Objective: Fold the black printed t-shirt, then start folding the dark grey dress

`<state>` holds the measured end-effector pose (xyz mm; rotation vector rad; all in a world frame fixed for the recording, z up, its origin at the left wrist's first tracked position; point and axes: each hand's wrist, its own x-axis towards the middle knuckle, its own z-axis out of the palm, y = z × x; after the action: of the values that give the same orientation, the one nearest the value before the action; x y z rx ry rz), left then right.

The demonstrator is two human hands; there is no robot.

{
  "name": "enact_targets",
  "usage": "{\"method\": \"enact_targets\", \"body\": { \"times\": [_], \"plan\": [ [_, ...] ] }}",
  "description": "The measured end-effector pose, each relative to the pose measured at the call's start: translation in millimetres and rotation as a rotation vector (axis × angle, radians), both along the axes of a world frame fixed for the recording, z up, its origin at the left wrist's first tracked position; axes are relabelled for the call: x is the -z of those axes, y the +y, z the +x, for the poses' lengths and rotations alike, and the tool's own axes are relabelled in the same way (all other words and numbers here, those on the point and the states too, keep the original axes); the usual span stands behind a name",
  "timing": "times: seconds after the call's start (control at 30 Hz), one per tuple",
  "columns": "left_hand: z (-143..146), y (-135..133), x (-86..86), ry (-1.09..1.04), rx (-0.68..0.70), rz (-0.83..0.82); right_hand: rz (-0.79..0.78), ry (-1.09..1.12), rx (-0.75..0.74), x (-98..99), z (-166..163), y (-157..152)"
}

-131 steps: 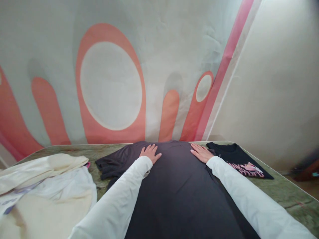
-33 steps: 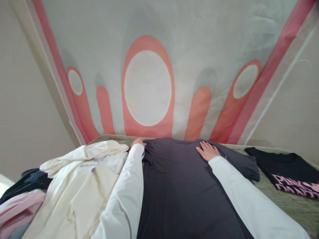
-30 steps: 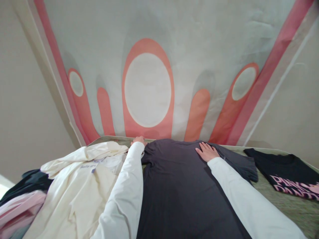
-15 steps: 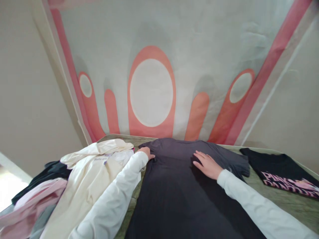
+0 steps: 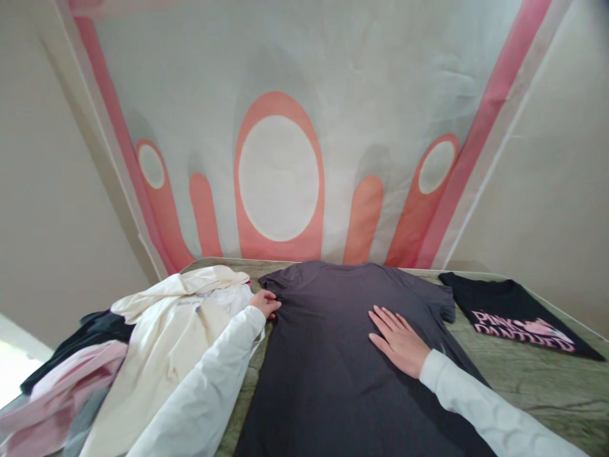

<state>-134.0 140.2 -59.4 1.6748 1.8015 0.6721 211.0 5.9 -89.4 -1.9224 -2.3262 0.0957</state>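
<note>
A dark grey T-shirt (image 5: 328, 368) lies spread on the table (image 5: 542, 387), directly in front of the person, collar toward the far edge and short sleeves out to both sides; its lower part runs out of view at the bottom. Cloth is largely smooth, with slight creasing at the chest and near the left armpit. The left hand (image 5: 266, 303) is at the shirt's left side, just below the sleeve, fingers bent and brought close to the thumb at the edge of the cloth; whether a fold is pinched between them cannot be told. The right hand (image 5: 398, 339) is palm down over the right half of the chest, fingers extended and slightly spread, gripping nothing; the degree of pressure cannot be determined. Both arms are in long white sleeves (image 5: 476, 406). To the right, just beside the shirt's sleeve, a folded black T-shirt (image 5: 509, 304) lies flat, pink lettering uppermost, the top line reading PINK. To the left, near the left forearm, is a loose heap: a cream garment (image 5: 166, 343) nearest, then a pink garment (image 5: 76, 387), a grey garment (image 5: 88, 419) and a black garment (image 5: 80, 343). Beyond the table stands a pale backdrop (image 5: 404, 76) with coral shapes.
</note>
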Motion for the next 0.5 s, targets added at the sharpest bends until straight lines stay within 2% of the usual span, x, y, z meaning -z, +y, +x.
{"method": "enact_targets", "body": {
  "times": [0.17, 0.3, 0.4, 0.5],
  "plan": [
    [-0.8, -6.3, 0.9, -0.184, -0.041, -0.015, -0.065, -0.029, 0.017, -7.5, 1.1, 2.5],
    [0.6, -7.3, 2.2, -0.283, -0.049, -0.053, -0.151, -0.081, -0.004, -31.0, -11.2, 25.6],
    [2.0, -8.9, 2.9, -0.328, -0.06, -0.076, -0.066, -0.013, -0.105, -49.7, -43.4, 55.4],
    [2.7, -10.2, 2.4, -0.355, -0.073, -0.093, 0.037, 0.141, -0.288, -59.7, -93.2, 89.8]
  ]
}}
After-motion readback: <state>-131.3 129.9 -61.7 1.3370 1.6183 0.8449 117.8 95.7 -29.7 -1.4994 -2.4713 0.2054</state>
